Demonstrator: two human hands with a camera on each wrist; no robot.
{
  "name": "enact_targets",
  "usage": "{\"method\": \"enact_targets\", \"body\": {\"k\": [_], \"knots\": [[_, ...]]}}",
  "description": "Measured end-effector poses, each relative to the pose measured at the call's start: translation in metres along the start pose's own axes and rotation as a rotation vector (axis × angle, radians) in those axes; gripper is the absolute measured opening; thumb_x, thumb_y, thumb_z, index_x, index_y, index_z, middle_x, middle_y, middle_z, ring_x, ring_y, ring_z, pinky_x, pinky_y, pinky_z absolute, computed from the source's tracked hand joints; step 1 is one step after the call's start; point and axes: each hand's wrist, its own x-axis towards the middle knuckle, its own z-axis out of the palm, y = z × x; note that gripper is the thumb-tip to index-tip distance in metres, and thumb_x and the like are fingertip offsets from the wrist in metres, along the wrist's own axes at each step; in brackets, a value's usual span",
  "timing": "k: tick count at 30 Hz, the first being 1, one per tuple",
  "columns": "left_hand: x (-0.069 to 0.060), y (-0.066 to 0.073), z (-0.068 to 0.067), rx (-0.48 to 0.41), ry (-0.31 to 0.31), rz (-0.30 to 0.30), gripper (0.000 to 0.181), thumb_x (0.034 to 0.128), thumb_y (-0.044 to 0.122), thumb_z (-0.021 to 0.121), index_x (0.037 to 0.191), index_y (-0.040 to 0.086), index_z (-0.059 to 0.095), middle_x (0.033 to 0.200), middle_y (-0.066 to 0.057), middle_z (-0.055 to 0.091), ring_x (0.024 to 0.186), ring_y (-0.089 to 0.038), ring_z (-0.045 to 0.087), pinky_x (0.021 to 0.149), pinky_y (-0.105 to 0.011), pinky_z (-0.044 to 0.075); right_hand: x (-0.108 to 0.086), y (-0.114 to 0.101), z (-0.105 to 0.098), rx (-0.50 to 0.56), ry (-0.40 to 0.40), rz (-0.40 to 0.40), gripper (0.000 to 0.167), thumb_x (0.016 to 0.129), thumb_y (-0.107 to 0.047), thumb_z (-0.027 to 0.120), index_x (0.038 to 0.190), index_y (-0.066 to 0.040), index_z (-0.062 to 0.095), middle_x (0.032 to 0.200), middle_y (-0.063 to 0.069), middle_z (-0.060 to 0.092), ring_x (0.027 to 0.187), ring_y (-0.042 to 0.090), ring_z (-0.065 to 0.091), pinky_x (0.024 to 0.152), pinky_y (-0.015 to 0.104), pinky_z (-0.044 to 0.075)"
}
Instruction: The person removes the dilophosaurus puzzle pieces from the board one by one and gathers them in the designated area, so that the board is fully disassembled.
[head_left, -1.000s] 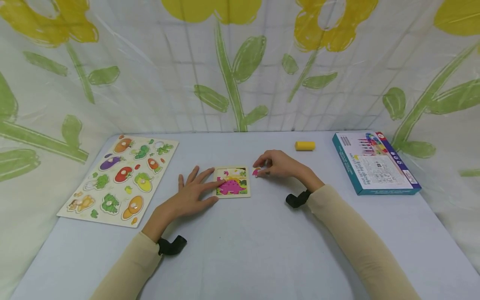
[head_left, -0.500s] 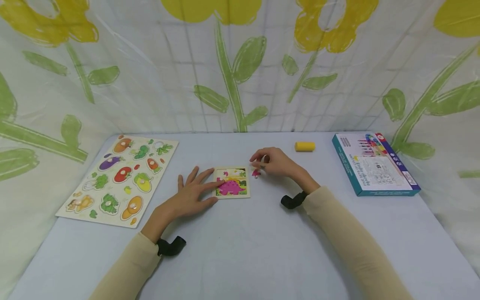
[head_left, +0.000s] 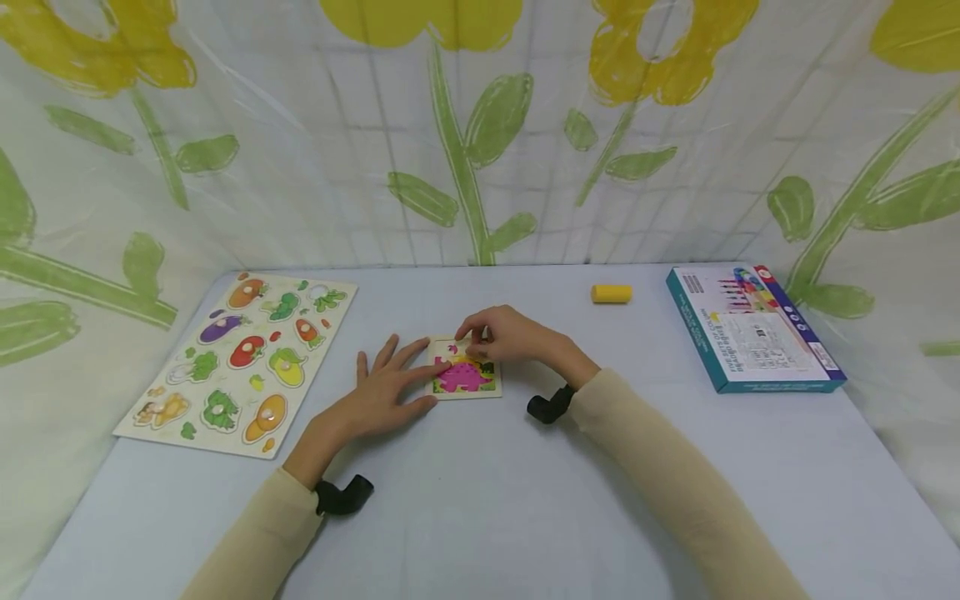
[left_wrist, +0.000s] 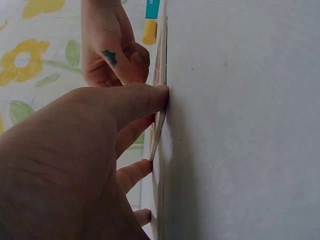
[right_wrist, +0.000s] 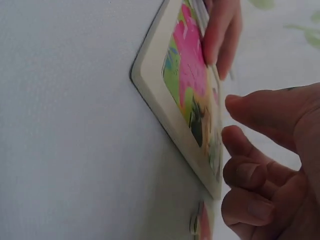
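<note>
A small square dinosaur jigsaw puzzle (head_left: pixel 463 382) in a pale frame lies mid-table. My left hand (head_left: pixel 384 390) steadies it with spread, straight fingers: the index rests on the picture, while the thumb touches the near edge. Over the puzzle's upper right part is my right hand (head_left: pixel 512 335), thumb and index finger apart and the other fingers bent. The right wrist view shows nothing between that thumb and index finger (right_wrist: pixel 237 140). A loose, partly pink puzzle piece (right_wrist: pixel 204 225) lies just beside the frame; the right hand hides it in the head view.
At the left lies a vegetable peg board (head_left: pixel 247 358). A yellow cylinder (head_left: pixel 611 293) is near the back edge, and a teal-sided box (head_left: pixel 753 333) lies at the right. A flower-printed sheet (head_left: pixel 300 150) hangs behind the table.
My right hand has moved left, from the loose pink piece beside the frame to over the puzzle's upper right part. My left hand and the puzzle have stayed put.
</note>
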Motion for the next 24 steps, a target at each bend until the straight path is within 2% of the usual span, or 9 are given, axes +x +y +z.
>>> {"method": "enact_targets", "body": {"k": [6, 11, 17, 24], "knots": [[-0.001, 0.000, 0.002, 0.003, 0.007, 0.005, 0.053, 0.1032, 0.039, 0.065, 0.154, 0.027, 0.058, 0.176, -0.012, 0.028, 0.162, -0.057, 0.004, 0.113, -0.092, -0.004, 0.004, -0.004, 0.007, -0.110, -0.087, 0.020, 0.035, 0.105, -0.016, 0.065, 0.139, -0.019, 0.069, 0.109, 0.007, 0.069, 0.099, 0.019, 0.059, 0.089, 0.031, 0.052], [-0.002, 0.000, 0.002, -0.011, 0.018, 0.021, 0.053, 0.1018, 0.039, 0.066, 0.153, 0.027, 0.058, 0.176, -0.014, 0.029, 0.162, -0.058, 0.004, 0.113, -0.092, -0.005, 0.003, -0.008, 0.006, -0.118, -0.109, 0.026, 0.037, 0.106, -0.015, 0.064, 0.142, -0.018, 0.067, 0.113, 0.010, 0.067, 0.103, 0.021, 0.059, 0.092, 0.034, 0.053], [-0.002, 0.002, -0.001, -0.017, 0.034, 0.026, 0.053, 0.1002, 0.038, 0.067, 0.151, 0.025, 0.061, 0.174, -0.016, 0.031, 0.161, -0.058, 0.006, 0.113, -0.092, -0.004, 0.005, -0.010, 0.006, -0.146, -0.099, 0.006, 0.035, 0.106, -0.013, 0.063, 0.140, -0.017, 0.068, 0.112, 0.012, 0.064, 0.100, 0.021, 0.057, 0.088, 0.032, 0.051], [0.000, 0.002, 0.001, 0.004, 0.016, 0.014, 0.053, 0.1028, 0.037, 0.065, 0.153, 0.024, 0.058, 0.175, -0.014, 0.029, 0.162, -0.058, 0.005, 0.113, -0.092, -0.004, 0.003, -0.011, 0.006, -0.141, -0.064, 0.057, 0.033, 0.105, -0.014, 0.064, 0.137, -0.021, 0.070, 0.124, 0.015, 0.055, 0.104, 0.022, 0.055, 0.092, 0.035, 0.052]]}}
